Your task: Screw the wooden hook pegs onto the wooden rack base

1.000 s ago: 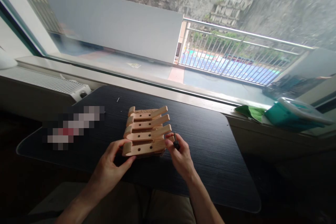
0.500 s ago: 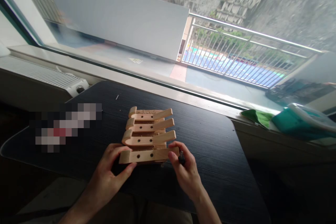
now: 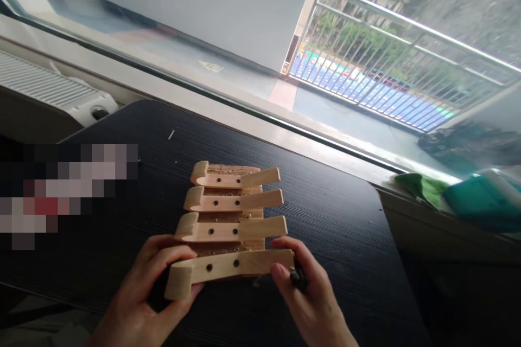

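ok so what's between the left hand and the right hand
In the head view, the nearest wooden hook of a row of four spans the gap, its curled end at the left hand, its other end at the right hand.

The wooden rack (image 3: 223, 232) now sits closer to the camera, looking larger than before.

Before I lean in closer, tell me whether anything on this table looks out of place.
One small thing: a white sliver lies loose on the black tabletop, beyond the far left corner of the wooden rack. It looks like stray debris, apart from the work, but is too small to identify.
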The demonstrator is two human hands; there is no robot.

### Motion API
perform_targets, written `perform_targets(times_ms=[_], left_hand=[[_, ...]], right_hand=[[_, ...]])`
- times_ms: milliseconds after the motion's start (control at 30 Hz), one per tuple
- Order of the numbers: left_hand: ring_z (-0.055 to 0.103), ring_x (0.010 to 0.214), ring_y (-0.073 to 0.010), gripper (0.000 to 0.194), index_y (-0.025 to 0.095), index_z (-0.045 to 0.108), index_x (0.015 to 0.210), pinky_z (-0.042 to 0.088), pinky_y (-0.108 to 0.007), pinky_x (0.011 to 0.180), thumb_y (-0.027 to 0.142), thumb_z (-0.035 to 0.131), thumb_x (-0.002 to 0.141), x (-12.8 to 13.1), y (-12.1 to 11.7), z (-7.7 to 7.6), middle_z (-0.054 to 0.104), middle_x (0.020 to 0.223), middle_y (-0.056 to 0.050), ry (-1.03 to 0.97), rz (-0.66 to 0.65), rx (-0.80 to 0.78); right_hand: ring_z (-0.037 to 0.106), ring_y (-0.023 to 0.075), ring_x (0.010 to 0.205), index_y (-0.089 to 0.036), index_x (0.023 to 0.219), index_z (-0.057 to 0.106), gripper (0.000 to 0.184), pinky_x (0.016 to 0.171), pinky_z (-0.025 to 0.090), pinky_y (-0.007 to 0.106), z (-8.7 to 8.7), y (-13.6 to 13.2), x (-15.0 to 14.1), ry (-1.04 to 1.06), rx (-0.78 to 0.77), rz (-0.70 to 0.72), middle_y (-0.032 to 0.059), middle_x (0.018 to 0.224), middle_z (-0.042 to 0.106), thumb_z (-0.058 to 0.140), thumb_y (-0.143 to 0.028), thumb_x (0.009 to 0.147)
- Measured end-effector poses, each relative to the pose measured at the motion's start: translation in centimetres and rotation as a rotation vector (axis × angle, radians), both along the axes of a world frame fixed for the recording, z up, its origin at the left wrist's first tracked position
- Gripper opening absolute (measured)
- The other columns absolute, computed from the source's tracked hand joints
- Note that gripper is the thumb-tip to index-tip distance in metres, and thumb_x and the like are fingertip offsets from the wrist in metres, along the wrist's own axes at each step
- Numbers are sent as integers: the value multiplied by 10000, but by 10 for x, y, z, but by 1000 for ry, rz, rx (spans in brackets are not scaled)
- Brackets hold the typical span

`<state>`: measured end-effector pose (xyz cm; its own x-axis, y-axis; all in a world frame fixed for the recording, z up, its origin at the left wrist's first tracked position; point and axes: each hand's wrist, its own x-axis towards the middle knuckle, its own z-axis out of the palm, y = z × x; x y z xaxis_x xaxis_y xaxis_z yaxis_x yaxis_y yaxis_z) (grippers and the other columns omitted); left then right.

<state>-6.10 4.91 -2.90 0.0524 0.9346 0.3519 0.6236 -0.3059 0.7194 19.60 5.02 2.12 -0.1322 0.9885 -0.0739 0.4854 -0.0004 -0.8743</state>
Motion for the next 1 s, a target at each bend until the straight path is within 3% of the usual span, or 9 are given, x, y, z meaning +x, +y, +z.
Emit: perform_targets(times_ms=[67,100,167,267,367,533,700,1000], left_hand=[[571,1030,-184,289,264,546,1072,502,-271,883,311,642,803,0,-2,-2,511,1147,-30,-16,8,-11],[565,1047,-188,308,269,545,1086,498,-274,896,313,648,800,0,-2,-3,506,1166,-28,-22,16,-19],[555,1070,-187,336,281,543,1107,489,-268,915,314,659,793,0,-3,-4,497,1193,-19,-29,33,-35],[551,1068,-168,328,292,550,1111,483,-230,918,307,652,800,0,-2,-5,488,1203,-8,-52,31,-20],[554,1047,-151,299,301,554,1104,491,-196,890,319,632,816,1,-1,-5,487,1186,-6,-75,9,4],[563,1023,-153,265,325,559,1082,497,-204,884,345,615,823,3,-1,-6,495,1162,3,-85,46,14],[570,994,-155,268,330,568,1087,502,-208,863,345,607,822,3,-1,-9,499,1155,5,-91,59,31],[565,1021,-140,266,309,569,1098,471,-177,898,355,600,838,2,-2,-12,494,1163,5,-86,32,13]], right_hand=[[518,80,552,-255,1293,393,470,503,440,160,14,-2,14,-54,-48,67,-38,776,604,562,-258,854],[505,70,516,-274,1286,388,485,475,429,150,25,-2,20,-133,-12,71,-49,768,594,562,-215,836],[558,71,557,-295,1211,445,426,517,457,144,50,0,31,-334,114,123,-36,830,628,557,-164,822],[590,85,601,-275,1120,556,295,564,472,164,87,11,28,-554,202,405,-8,846,648,517,-151,855],[591,84,621,-229,972,614,206,581,453,173,107,27,9,-681,240,580,2,806,639,463,-122,883],[544,91,606,-201,930,600,193,562,386,227,105,42,-16,-809,190,756,-11,773,608,436,-105,898],[490,104,568,-208,925,572,152,504,304,280,101,46,-21,-870,205,825,-28,772,587,457,-115,893],[366,132,511,-175,707,557,110,447,199,311,120,57,-60,-1050,544,1094,4,629,528,567,-96,784]])
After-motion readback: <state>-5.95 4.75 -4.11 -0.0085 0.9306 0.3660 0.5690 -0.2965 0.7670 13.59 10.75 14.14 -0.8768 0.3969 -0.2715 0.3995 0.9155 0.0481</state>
